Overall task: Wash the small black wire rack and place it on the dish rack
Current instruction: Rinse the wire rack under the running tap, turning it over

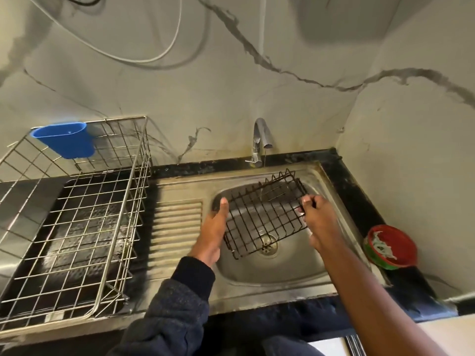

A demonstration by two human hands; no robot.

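Observation:
The small black wire rack point(264, 214) is held tilted over the steel sink basin point(288, 268), under a thin stream of water from the tap point(262, 134). My left hand point(213, 227) grips the rack's left edge, thumb up along the side. My right hand point(316, 217) pinches the wires at its right edge, with something pale partly showing under the fingers. The large steel dish rack point(77, 217) stands on the counter to the left of the sink.
A blue plastic cup point(64, 140) hangs on the dish rack's back rim. A red and green soap tub point(390, 247) with a scrubber sits on the black counter at the right. The ribbed drainboard point(177, 227) lies between sink and dish rack. Walls close in behind and right.

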